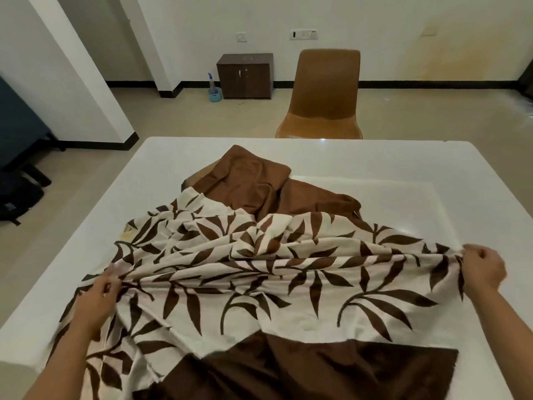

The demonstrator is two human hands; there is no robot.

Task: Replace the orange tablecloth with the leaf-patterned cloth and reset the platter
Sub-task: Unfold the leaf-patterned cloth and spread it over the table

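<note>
Head view: left hand and right hand each pinch, with curled fingers, the one leaf-patterned cloth, bunched across the white tabletop. Beyond stand one brown chair, one small cabinet and seemingly one spray bottle.

One cloth, one chair, one table

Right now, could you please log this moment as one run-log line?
cloth: bunched on table, partly spread | left hand: pinches cloth edge | right hand: grips cloth edge | hands: apart, cloth pulled between them
</note>
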